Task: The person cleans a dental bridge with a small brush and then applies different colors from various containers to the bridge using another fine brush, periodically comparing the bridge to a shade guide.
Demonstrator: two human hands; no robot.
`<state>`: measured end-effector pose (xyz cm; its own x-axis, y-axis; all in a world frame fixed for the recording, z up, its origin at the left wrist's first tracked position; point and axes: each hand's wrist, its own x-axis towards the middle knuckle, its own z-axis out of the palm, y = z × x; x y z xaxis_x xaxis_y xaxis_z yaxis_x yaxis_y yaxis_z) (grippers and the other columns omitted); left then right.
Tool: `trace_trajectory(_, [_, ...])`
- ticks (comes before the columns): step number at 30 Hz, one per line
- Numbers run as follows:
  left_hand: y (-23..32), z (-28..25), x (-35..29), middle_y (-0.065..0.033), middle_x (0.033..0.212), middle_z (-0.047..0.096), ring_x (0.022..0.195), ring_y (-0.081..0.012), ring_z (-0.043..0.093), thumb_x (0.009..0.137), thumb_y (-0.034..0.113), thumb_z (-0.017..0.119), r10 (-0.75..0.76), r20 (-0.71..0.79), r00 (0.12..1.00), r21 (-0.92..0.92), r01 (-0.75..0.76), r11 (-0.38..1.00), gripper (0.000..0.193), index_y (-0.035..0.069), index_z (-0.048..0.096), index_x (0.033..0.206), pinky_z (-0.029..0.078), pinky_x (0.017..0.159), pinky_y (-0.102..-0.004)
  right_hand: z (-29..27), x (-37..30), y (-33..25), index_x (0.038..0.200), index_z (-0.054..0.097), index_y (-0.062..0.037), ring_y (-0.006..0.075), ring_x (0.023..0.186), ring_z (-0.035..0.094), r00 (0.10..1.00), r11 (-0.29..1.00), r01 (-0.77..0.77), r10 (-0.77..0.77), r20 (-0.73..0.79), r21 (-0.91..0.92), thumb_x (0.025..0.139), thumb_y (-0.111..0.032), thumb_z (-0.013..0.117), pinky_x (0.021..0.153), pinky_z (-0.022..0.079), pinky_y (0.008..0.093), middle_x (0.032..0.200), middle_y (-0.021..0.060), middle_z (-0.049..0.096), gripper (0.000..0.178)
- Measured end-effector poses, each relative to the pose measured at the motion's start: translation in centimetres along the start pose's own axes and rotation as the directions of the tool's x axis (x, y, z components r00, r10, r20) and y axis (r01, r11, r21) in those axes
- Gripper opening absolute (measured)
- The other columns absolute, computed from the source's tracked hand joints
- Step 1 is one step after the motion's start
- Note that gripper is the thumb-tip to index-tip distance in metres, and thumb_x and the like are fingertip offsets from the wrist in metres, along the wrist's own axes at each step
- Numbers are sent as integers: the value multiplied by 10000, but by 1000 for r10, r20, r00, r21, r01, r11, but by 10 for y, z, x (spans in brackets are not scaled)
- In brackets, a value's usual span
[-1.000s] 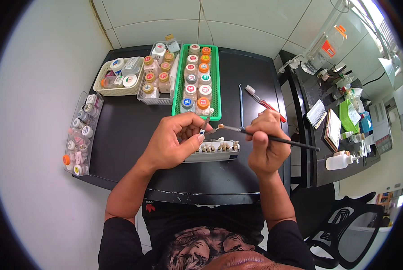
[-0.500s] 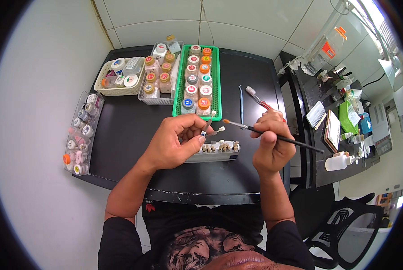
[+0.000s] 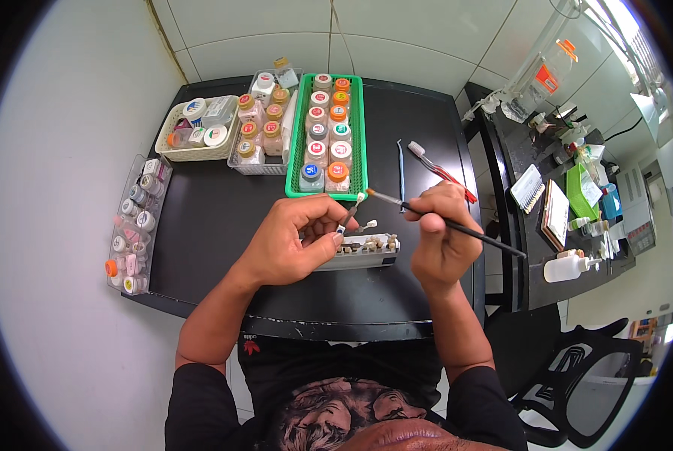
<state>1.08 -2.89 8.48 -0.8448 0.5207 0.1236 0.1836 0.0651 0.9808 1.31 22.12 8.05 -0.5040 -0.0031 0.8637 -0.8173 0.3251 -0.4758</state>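
Observation:
My left hand pinches a tooth shade tab, a thin metal strip with a small tooth-shaped tip pointing up and away. A second pale tooth-shaped tip shows beside it; whether that one is also in my grip I cannot tell. My right hand holds a slim paintbrush with a black handle. Its orange-brown bristles are beside the upper tab's tip; contact is too small to make out. Under and right of my left fingers lies a white shade guide holder with a row of tabs.
A green basket of capped jars stands beyond my hands. Left of it are a clear bin, a cream basket and a clear rack of jars. A blue tool and red-handled toothbrush lie beyond my right hand.
My right hand has moved left with the paintbrush, bringing its bristles close to the upper tooth-shaped tip. More of the toothbrush is uncovered. The left hand has hardly moved.

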Motion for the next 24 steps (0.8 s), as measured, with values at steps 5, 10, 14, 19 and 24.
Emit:
trace_trajectory(5, [0,1,0,42,821,582,693,-5,523,980,32,682,12,10,1000,-6,-11,1000,182,-47,734,1136,409,632,-217,0,2,-1,970,737,-3,196,709,637,999,999,3,-1,42,-45,1087,-291,744,825,463,370,756,53,703,311])
trace_trajectory(10, [-2,1,0,66,787,576,674,6,497,959,2,690,33,-71,997,-37,-36,999,174,-27,750,1120,388,603,-213,-3,-3,4,944,719,-11,183,687,608,996,999,-35,37,-78,28,1120,-324,695,804,446,368,736,35,680,360])
trace_trajectory(14, [-4,0,1,67,790,574,671,9,497,962,2,688,35,-90,995,-52,-40,998,181,-26,746,1132,387,605,-211,0,-3,0,925,710,-11,178,645,574,1000,998,13,-12,-18,58,1132,-312,675,786,438,363,699,34,657,367])
trace_trajectory(19, [-4,0,1,64,789,580,667,7,500,961,1,694,8,-68,998,-27,-10,1000,190,-25,742,1143,392,606,-214,-3,-5,0,917,713,-13,184,674,574,992,992,-122,123,-38,23,1132,-240,665,776,442,363,695,39,653,317])
trace_trajectory(24, [-3,0,-2,65,793,578,670,6,501,962,1,692,23,-80,997,-39,-26,999,187,-24,743,1140,392,611,-212,-4,-1,0,907,709,-1,194,684,568,996,996,-90,90,12,0,1116,-198,687,761,444,364,701,45,656,288])
